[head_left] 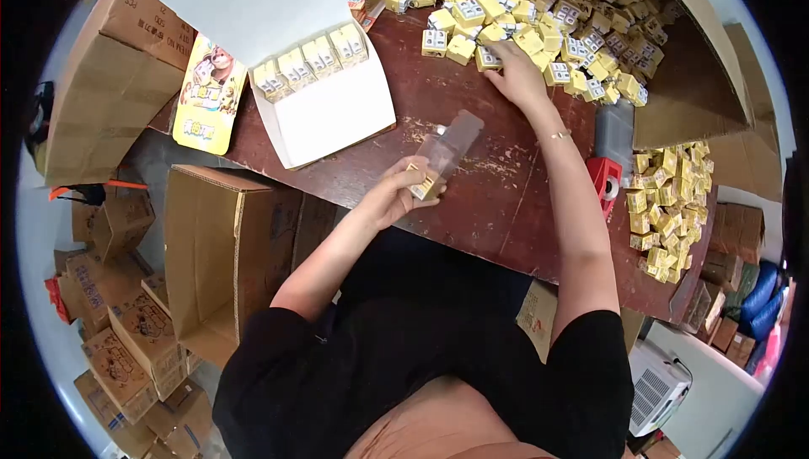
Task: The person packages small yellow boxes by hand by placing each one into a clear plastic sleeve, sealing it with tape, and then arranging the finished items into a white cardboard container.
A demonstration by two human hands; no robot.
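Observation:
My left hand (396,193) is closed around a clear plastic sleeve (455,140), which slants up and to the right. A small yellow box (420,181) shows at the sleeve's lower end, between my fingers. My right hand (518,75) reaches to the near edge of a pile of small yellow boxes (531,37). Its thumb and fingers are around one small yellow-and-white box (486,59). Left of my hands, an open white carton (333,126) holds a row of several yellow boxes (312,64) along its back wall.
A cardboard box (695,80) lies beside the pile at the right. A red tape dispenser (605,182) and a second heap of yellow boxes (670,206) are on the dark red table (497,223). A yellow printed card (209,96) lies left; an open carton (206,248) stands below.

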